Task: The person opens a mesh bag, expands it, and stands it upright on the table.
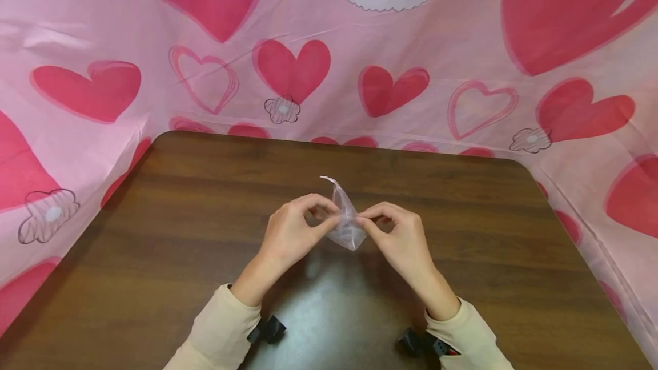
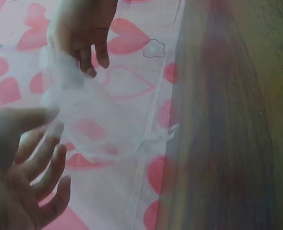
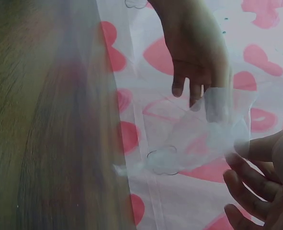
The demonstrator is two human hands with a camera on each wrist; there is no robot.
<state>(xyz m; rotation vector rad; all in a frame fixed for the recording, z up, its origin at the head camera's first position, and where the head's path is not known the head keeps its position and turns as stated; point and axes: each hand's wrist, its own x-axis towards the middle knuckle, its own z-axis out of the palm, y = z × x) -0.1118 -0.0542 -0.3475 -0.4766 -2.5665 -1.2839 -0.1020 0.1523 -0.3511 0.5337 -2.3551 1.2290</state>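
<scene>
While left hand [image 1: 292, 230] and right hand [image 1: 402, 237] pinch the clear plastic bag [image 1: 350, 238] – perhaps at its mouth – tug evenly.

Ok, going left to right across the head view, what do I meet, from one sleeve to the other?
Left sleeve → left hand → clear plastic bag → right hand → right sleeve.
</scene>
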